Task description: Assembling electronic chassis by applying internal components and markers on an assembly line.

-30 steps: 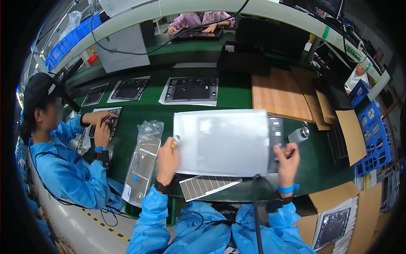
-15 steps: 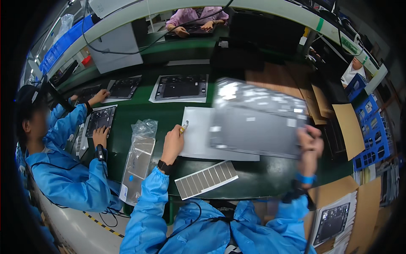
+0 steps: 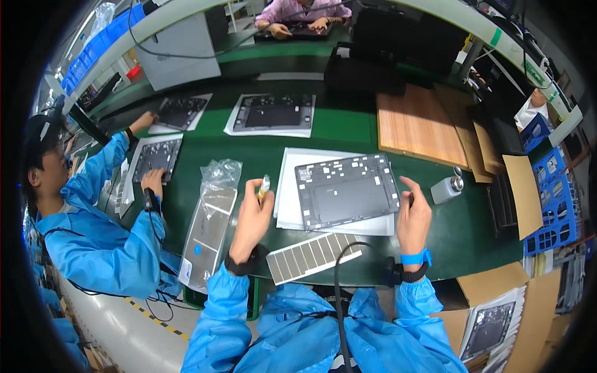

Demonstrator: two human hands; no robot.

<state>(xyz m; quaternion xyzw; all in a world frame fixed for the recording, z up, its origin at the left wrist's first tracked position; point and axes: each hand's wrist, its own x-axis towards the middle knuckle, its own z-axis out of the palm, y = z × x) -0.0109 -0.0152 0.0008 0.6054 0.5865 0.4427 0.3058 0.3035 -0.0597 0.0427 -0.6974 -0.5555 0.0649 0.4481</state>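
A dark grey tablet-like housing panel (image 3: 348, 193) with many small white stickers lies slightly skewed on white sheets (image 3: 286, 186). My left hand (image 3: 252, 221), left of the sheets, is closed round a small tool (image 3: 263, 188) with a yellow part and a pale end; its exact kind is unclear. My right hand (image 3: 415, 217) is by the panel's right edge, thumb and forefinger apart, apparently off the panel. A small dark spot shows between those fingers, too small to make out. In front of the panel lies a strip sheet of grey rectangular pieces (image 3: 314, 258).
Left stands a clear plastic bag with grey sheets (image 3: 210, 230). Right are a white pump bottle (image 3: 446, 188), a wooden board (image 3: 423, 124) and a carton with panels (image 3: 491, 326). Another panel (image 3: 270, 115) lies farther back. A co-worker (image 3: 106, 217) handles panels at left.
The panel, lifted and blurred in my right hand before, now lies on the white sheets. My right hand has let go and moved left. The pump bottle has come into sight.
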